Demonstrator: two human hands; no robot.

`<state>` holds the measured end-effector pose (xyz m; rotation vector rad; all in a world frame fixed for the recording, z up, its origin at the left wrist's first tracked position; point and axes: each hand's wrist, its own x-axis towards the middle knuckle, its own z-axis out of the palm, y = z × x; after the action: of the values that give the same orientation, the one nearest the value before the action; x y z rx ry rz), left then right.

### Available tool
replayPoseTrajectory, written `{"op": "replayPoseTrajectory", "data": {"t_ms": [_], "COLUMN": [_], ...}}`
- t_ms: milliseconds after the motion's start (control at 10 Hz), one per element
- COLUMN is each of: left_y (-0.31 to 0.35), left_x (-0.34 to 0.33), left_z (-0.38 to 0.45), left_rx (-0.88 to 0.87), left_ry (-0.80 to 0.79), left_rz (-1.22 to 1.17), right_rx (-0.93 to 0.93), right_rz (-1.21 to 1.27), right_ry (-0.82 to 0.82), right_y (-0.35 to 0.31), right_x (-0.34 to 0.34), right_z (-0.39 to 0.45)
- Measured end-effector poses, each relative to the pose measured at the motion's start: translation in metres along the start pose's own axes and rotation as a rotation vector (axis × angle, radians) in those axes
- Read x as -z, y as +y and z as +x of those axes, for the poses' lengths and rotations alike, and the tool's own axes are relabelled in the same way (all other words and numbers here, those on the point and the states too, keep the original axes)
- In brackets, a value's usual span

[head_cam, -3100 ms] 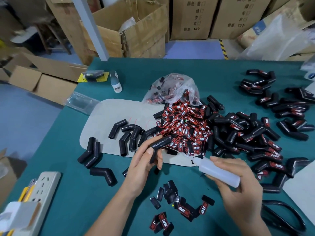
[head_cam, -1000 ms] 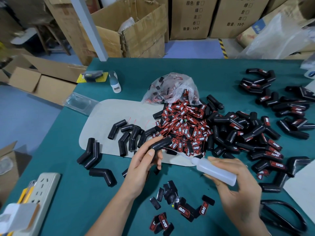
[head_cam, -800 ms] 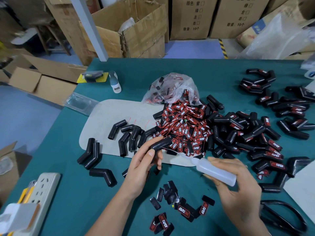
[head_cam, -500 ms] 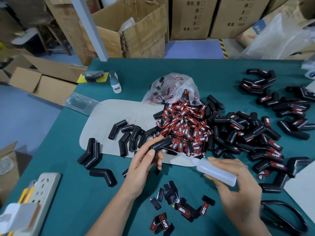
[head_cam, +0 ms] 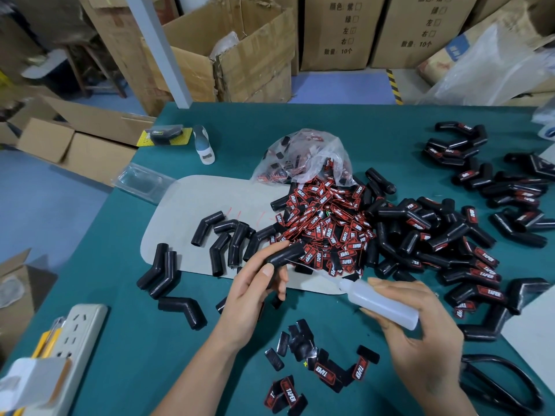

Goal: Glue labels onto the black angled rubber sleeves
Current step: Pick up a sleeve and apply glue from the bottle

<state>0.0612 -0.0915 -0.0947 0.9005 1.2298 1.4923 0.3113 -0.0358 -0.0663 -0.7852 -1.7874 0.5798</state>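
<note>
The black angled rubber sleeve point(head_cam: 283, 256) sits in the left hand point(head_cam: 252, 298), thumb and fingers curled round its lower leg, raised above the near edge of the grey mat point(head_cam: 192, 205). Its free leg runs up and to the right, towards the label heap. The right hand point(head_cam: 420, 331) is the grip on the translucent glue bottle point(head_cam: 381, 304), clenched round its body; the thin nozzle points up-left at the sleeve's upper face, and I cannot tell whether it touches. The sleeve lies up and left of that hand. The red-and-black labels point(head_cam: 327, 232), heaped on the green bench point(head_cam: 120, 295), read "TAPER". Cartons point(head_cam: 339, 28) behind carry Chinese print and "10个".
</note>
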Motion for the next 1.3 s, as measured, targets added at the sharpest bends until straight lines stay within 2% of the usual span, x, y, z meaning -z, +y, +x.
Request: {"op": "replayPoseTrajectory", "data": {"t_ms": [1300], "left_y": [0.0007], "left_x": [-0.0011], "left_z": [-0.0008], "left_rx": [-0.005], "left_ry": [-0.001], "left_rz": [-0.004], "right_rx": [-0.02], "right_rz": [0.017], "right_ry": [-0.025], "right_y": [-0.0007], "right_x": [0.0007], "right_z": [0.0022]}}
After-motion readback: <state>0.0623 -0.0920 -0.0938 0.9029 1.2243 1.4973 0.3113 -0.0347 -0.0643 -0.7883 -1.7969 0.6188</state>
